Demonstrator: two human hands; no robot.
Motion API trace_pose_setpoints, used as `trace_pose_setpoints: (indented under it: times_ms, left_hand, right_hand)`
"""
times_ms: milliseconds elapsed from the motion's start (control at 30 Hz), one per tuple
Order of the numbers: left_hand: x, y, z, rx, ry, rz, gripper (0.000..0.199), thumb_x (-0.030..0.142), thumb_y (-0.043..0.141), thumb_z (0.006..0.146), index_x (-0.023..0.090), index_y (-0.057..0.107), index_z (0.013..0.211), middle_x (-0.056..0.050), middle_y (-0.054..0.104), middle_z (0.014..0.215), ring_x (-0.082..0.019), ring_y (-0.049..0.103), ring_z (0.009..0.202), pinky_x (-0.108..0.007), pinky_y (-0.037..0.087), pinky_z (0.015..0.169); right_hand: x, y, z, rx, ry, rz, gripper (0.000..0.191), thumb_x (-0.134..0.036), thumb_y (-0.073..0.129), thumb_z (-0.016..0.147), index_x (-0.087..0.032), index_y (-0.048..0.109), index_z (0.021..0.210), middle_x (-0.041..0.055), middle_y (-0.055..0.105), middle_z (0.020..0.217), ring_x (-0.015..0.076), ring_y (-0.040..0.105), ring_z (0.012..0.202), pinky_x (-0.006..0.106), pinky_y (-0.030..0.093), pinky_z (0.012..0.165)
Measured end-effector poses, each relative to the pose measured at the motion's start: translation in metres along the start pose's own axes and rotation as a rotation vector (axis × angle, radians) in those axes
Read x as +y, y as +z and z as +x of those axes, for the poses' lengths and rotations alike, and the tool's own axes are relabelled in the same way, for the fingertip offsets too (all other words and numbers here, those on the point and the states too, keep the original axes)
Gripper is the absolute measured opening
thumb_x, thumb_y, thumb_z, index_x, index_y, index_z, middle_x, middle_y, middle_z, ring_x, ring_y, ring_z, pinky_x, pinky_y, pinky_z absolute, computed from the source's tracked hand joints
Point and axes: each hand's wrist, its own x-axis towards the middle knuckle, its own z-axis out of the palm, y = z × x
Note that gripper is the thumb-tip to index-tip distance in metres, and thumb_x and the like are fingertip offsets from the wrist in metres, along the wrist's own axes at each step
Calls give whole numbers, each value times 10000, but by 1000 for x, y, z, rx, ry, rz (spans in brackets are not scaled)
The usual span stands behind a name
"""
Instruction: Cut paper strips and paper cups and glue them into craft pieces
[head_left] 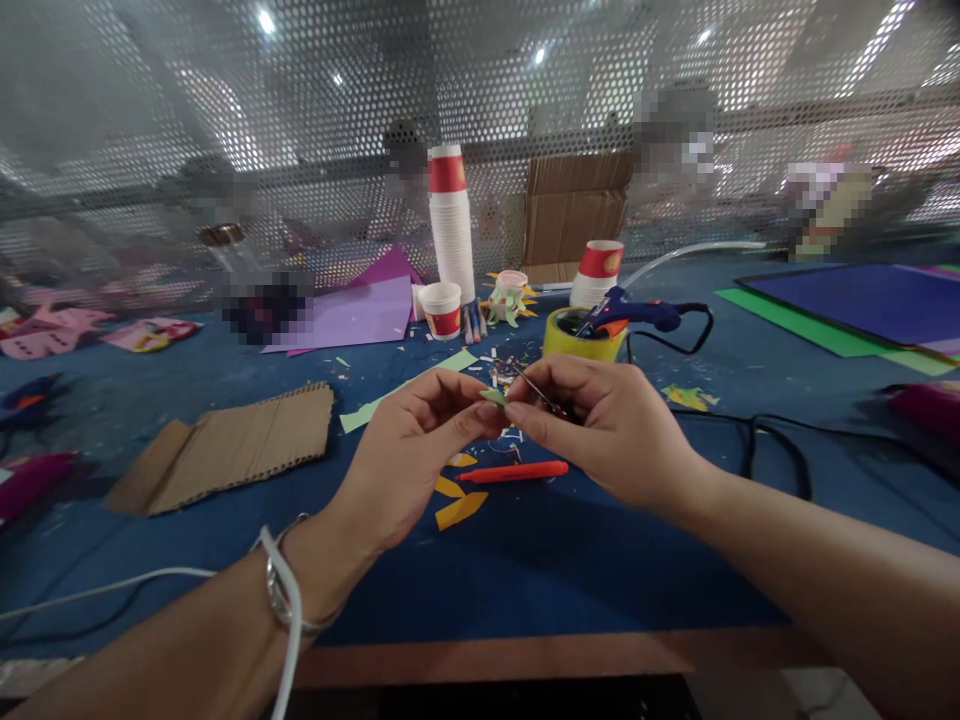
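Observation:
Between the fingertips of my left hand (424,435) is a small light green paper piece (493,398), pinched. My right hand (611,425) meets it from the other side, thumb and finger at the paper's edge. A thin metal blade (536,385), seemingly of scissors, sticks out of my right hand; its handles are mostly hidden in the palm. Below the hands, a red marker (517,471) lies on the blue table. Several yellow-orange paper petals (459,511) are beside it. A green paper strip (409,390) lies behind my left hand.
A glue gun (637,312) rests on a yellow tape roll (577,340), its black cord trailing right. Stacked paper cups (452,235) and a decorated cup (511,295) stand behind. Cardboard (247,440) lies left, coloured sheets (847,300) right. A white cable (281,590) crosses my left wrist.

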Motion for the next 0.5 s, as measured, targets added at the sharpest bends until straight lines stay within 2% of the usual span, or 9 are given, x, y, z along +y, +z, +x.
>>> trace_pose_setpoints:
  times_ms: [133, 267, 500]
  left_hand:
    - [-3, 2, -2, 54, 41, -9, 216, 238, 848, 734, 179, 725, 901, -5, 734, 857, -112, 681, 812, -213, 537, 791]
    - [-8, 4, -3, 112, 93, -50, 171, 234, 857, 723, 204, 737, 841, 21, 739, 805, -98, 681, 772, -200, 548, 765]
    - [-9, 7, -7, 105, 71, -88, 153, 274, 818, 772, 231, 799, 917, -16, 791, 895, -124, 715, 845, -215, 556, 834]
  right_hand:
    - [1, 2, -2, 29, -39, -40, 135, -254, 642, 861, -154, 621, 773, -52, 466, 614, 73, 384, 544, 219, 317, 469]
    - [5, 4, -3, 61, -81, -86, 130, -255, 654, 865, -158, 626, 784, -50, 483, 627, 73, 398, 554, 216, 333, 485]
    - [8, 7, -5, 103, -119, -121, 109, -249, 669, 862, -164, 635, 803, -44, 500, 650, 81, 418, 579, 213, 355, 510]
